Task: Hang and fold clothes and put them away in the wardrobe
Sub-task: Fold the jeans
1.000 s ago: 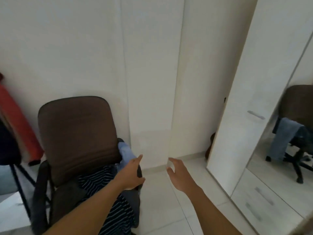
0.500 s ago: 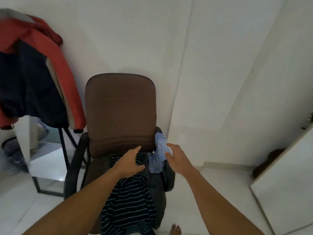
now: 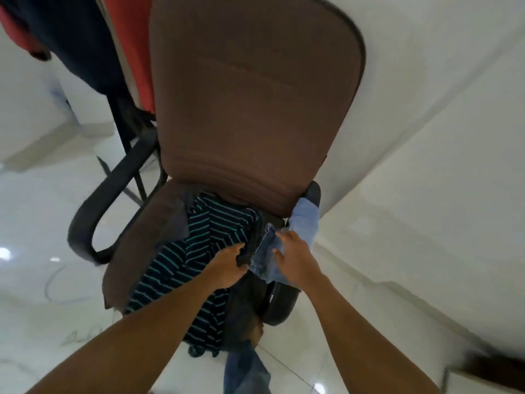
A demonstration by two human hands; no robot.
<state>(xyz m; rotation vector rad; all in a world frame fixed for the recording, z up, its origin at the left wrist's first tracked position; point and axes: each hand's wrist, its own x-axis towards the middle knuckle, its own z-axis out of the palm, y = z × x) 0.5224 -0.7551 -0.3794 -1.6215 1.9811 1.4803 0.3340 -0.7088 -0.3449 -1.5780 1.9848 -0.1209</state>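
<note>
1. The jeans (image 3: 304,223) are lying bunched at the right edge of the chair (image 3: 250,95) seat, against the armrest; they are not yet lifted.
2. The right hand (image 3: 298,263) is bearing on them, its fingers (image 3: 281,237) bending into the denim (seemingly gripping a fold).
3. The left hand (image 3: 227,265) is pinching the edge of a dark garment (image 3: 251,245) just beside the jeans, fingers closing on the cloth.
4. A striped shirt (image 3: 204,240) is lying crumpled across the seat, touching both.
5. A red and navy jacket (image 3: 127,38) is hanging behind the chair.
6. Judging by this, the task is barely starting: nothing here is looking folded, and the wardrobe is not showing.
</note>
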